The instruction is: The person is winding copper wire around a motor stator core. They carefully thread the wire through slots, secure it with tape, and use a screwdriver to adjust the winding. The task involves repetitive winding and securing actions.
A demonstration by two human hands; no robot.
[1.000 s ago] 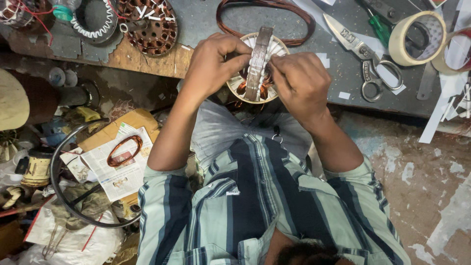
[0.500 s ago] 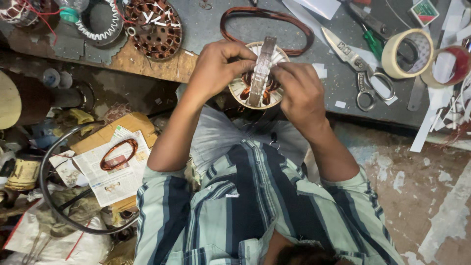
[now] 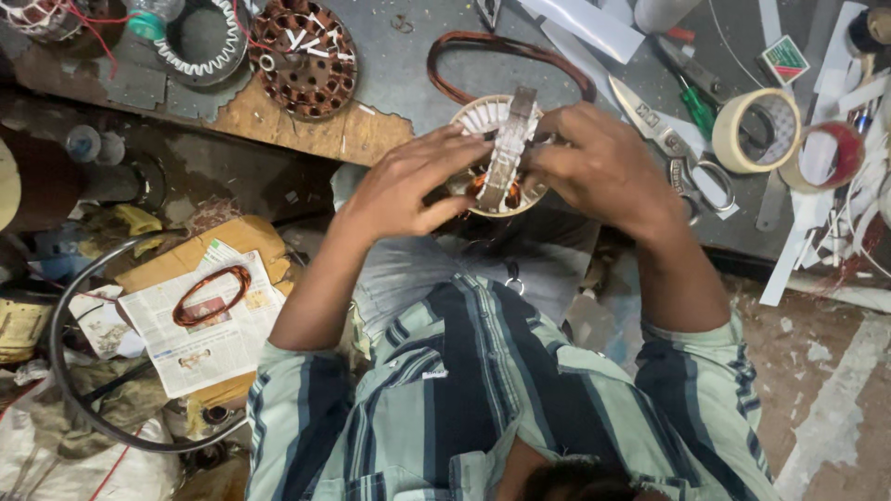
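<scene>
Between both sets of fingers, held just above the near edge of the worktop (image 3: 390, 65): a round stator (image 3: 483, 121) with white slot liners and copper windings. Left hand (image 3: 408, 186) curled narrow, fingers closed on the stator's rim. Right hand (image 3: 603, 172) likewise closed over the opposite rim, fingertips pressed against a grey strip (image 3: 509, 148) that runs straight across the stator's face between the two hands.

Judged from this grip: in the middle of seating or tightening that strip over the windings, not yet finished, since the strip stands slightly proud at its far end. Calls for a steady hold from the left fingers and even pressure from the right, so as not to skew the strip or nick the copper.

Just beyond the fingertips, a loop of copper wire (image 3: 464, 56) lying flat. Beside the right fingers, scissors (image 3: 668, 139) and a green-handled screwdriver (image 3: 691, 102). Farther out on that side, a roll of tan tape (image 3: 756, 130). Well beyond the left fingers, a second, bare stator (image 3: 302, 56).
</scene>
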